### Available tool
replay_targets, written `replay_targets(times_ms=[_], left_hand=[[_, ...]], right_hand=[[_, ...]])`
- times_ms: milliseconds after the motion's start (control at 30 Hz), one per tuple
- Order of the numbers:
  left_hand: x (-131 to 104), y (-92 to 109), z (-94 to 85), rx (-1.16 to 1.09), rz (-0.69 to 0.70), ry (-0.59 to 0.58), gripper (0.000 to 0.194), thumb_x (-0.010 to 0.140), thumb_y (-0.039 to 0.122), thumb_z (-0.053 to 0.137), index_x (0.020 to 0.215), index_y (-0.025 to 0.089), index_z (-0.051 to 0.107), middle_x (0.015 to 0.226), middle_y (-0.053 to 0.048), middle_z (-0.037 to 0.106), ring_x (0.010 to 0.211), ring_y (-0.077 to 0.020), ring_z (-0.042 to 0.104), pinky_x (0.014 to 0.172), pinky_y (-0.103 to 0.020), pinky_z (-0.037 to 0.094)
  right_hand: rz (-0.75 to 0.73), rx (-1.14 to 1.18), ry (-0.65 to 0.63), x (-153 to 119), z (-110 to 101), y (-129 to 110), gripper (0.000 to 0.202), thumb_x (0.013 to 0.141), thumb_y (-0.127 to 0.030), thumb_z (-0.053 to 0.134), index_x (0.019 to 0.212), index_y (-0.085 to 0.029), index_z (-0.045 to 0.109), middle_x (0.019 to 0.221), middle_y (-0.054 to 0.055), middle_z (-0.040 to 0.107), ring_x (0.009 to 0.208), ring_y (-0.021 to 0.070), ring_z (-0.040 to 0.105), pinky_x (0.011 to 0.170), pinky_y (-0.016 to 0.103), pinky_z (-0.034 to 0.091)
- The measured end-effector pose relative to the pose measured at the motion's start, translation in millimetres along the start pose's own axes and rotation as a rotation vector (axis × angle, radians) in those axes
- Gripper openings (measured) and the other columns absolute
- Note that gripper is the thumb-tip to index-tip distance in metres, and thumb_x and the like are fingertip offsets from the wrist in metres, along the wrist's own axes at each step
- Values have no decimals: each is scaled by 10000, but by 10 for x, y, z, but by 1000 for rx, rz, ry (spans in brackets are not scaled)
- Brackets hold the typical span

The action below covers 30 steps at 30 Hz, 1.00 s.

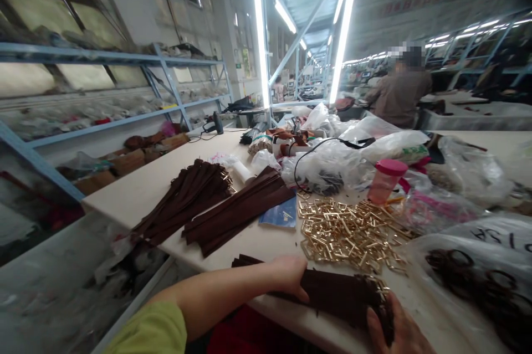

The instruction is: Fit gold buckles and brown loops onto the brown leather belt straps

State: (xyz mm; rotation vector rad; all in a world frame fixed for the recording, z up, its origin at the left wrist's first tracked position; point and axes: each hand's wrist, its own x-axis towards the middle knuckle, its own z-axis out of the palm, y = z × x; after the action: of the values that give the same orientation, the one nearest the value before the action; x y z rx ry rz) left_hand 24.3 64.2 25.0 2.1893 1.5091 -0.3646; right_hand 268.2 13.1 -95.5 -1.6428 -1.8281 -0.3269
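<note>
Workshop table (137, 193), 6 o'clock edge: left hand (291, 276) and right hand (394, 329) each grip closed on opposite ends of dark brown strap bundle (341, 293), gold buckles (349, 232) just beyond at 12 o'clock.

Dark brown straps (344, 296); gold buckles (353, 235); pink-lidded cup (385, 179); blue booklet (280, 214); yellow-green sleeve (155, 332).

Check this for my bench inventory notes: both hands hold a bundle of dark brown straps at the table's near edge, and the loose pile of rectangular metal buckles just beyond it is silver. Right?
Not quite. The head view shows the loose pile of rectangular metal buckles is gold-coloured, not silver. The rest stands: the left hand and right hand hold the bundle of dark brown straps at the near edge of the pale table.
</note>
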Motion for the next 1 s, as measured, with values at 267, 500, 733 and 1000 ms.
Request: replay_targets(times_ms=[267,500,733,1000], left_hand=[[-106,84,65,-168,-98,-137,501,529,493,684,916,178,646,872,-73,676,785,-262,624,618,-294,465],[-328,211,201,-311,-123,0,559,538,337,671,1053,150,557,1139,-143,563,1036,-342,515,823,-378,414],[-369,219,210,-739,-154,-207,402,464,310,719,821,162,611,822,-60,665,795,-275,619,643,-333,489],[-786,395,-24,-1352,-86,-200,269,576,333,617,808,198,596,660,32,612,546,-111,575,577,-253,495]], right_hand=[[65,74,-18,37,-117,-113,631,852,-526,279,1220,-47,463,1068,184,603,884,297,590,783,402,439],[135,110,-50,45,-144,-145,504,849,-446,359,1173,-88,503,1062,156,604,916,267,559,807,380,403],[228,146,-43,63,-181,-167,576,844,-449,349,1255,-49,400,1081,202,584,931,279,559,797,402,406],[316,334,-53,-27,-260,-78,724,842,-557,225,1312,-12,299,1125,249,542,973,353,555,750,460,449]])
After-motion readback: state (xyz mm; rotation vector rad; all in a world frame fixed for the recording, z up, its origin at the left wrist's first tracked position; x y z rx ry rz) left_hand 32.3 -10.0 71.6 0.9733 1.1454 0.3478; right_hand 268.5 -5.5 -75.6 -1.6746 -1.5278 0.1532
